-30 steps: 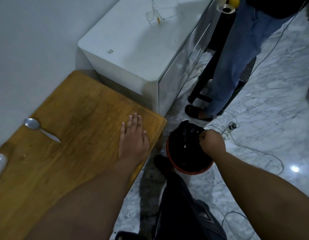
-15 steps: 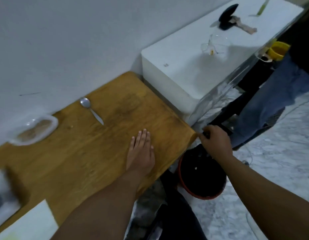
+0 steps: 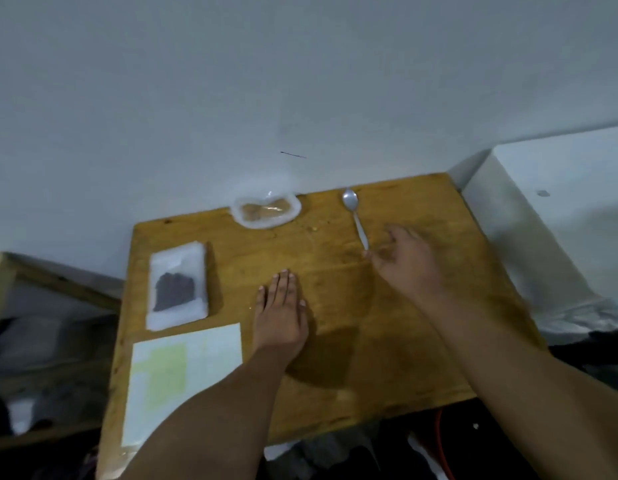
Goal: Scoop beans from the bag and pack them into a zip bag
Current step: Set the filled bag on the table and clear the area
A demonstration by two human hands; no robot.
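L hand (image 3: 281, 317) lies flat on wooden table (image 3: 369, 358), fingers straight & close together, holding nothing. R hand (image 3: 408, 265) is motion-blurred just beside the handle tip of the spoon (image 3: 355, 216); fingers look loosely spread, but can't tell if they touch it. Clear bag (image 3: 266, 211) w/ tan beans sits at the back edge by the wall, outline smeared. White pouch (image 3: 177, 285) w/ dark contents lies at left; contents too blurred to ID. Paper sheet (image 3: 183, 372) sits near front-left corner, print unreadable. White cabinet (image 3: 556, 209) is cut off at right.
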